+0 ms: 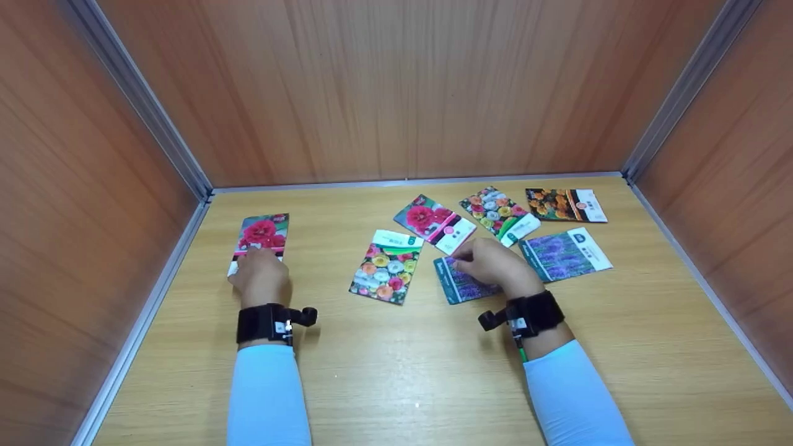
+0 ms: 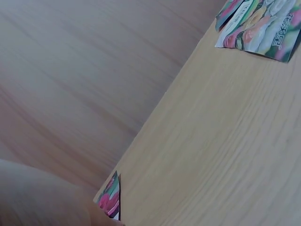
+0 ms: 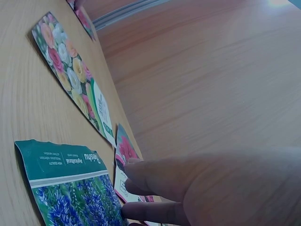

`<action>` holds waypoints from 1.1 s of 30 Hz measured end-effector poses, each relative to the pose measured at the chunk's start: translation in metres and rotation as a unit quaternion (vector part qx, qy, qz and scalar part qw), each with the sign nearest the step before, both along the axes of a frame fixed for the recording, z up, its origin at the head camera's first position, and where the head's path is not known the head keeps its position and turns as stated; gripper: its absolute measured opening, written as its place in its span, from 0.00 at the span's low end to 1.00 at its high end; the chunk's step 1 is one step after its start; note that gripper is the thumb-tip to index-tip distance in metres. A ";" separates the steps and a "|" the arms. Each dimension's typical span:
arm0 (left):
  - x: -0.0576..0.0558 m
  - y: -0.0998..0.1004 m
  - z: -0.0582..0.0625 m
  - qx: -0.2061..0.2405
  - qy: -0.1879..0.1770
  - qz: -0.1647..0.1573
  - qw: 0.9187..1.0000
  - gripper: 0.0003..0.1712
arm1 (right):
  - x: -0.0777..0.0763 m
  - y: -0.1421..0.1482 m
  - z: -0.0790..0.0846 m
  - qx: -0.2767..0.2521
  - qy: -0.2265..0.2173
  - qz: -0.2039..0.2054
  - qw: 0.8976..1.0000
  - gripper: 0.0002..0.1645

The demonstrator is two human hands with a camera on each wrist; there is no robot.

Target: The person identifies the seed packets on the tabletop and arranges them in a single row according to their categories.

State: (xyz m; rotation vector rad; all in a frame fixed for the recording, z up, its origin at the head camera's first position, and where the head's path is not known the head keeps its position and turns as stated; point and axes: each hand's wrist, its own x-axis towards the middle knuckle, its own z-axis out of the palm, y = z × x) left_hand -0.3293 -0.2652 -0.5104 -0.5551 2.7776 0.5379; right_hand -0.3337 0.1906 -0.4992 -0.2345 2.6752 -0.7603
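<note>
Lavender packet (image 1: 468,288) at half-curled right hand (image 1: 497,263), pink-flower packet (image 1: 263,231) under half-curled left hand (image 1: 260,274), grips unclear

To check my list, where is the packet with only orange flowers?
In the head view, the orange-flower packet lies at the back right of the table, behind the rightmost purple-flower packet.
</note>
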 end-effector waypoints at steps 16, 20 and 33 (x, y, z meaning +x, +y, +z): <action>0.002 0.019 0.014 0.050 0.111 -0.067 0.990 0.27 | 0.001 -0.004 0.002 0.005 -0.003 -0.010 1.000 0.22; 0.002 0.047 0.016 0.083 0.138 -0.153 0.975 0.29 | -0.001 -0.006 -0.001 0.013 0.028 0.000 1.000 0.25; 0.007 0.129 0.007 0.086 0.038 -0.277 0.956 0.21 | 0.001 -0.020 -0.015 0.061 0.034 0.017 0.997 0.36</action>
